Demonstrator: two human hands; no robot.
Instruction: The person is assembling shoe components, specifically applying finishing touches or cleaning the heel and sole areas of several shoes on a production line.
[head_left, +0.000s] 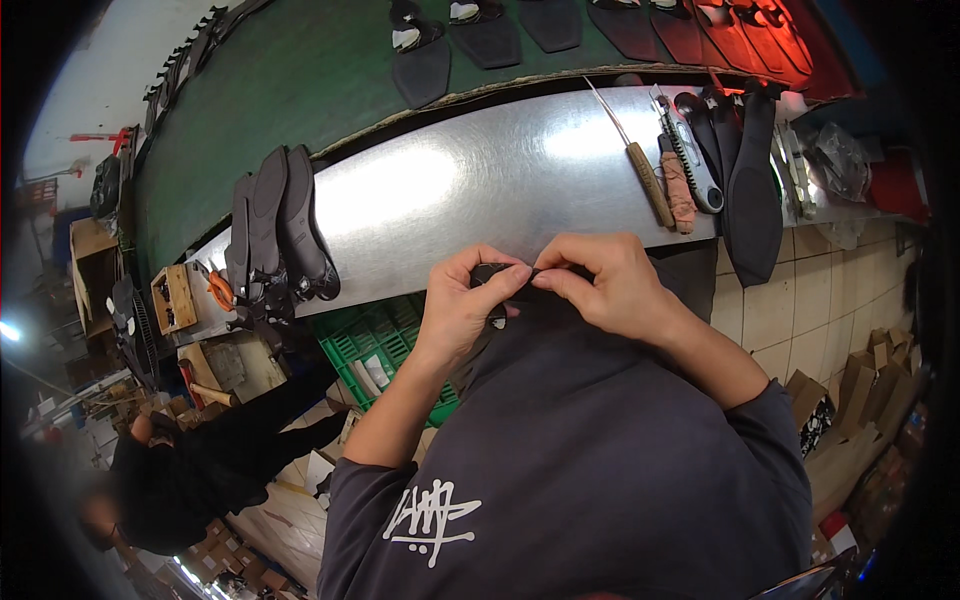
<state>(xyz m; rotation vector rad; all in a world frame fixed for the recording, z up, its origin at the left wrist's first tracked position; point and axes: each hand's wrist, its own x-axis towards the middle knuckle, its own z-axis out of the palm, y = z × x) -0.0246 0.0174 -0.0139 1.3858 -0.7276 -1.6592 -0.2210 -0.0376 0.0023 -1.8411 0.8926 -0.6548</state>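
Close to my body, at the near edge of the metal worktop (480,150), both hands meet on a small black strap-like piece (487,273). My left hand (455,305) is closed around it, thumb against the fingers. Fingertips of my right hand (610,285) pinch at its right end, right beside the left thumb. Most of the piece is hidden by my fingers, so its exact kind cannot be made out. Farther right on the worktop lie an awl (648,180) with a wooden handle, a tool with a pink wrapped handle (678,195) and a grey-white cutter (695,150).
Black sandals (285,225) lean together at the worktop's left, near orange-handled pliers (218,290). More black soles (755,200) overhang the right end. Beyond runs a green surface (330,60) with a row of sandals. A green crate (375,350) sits below; another person (200,475) is lower left.
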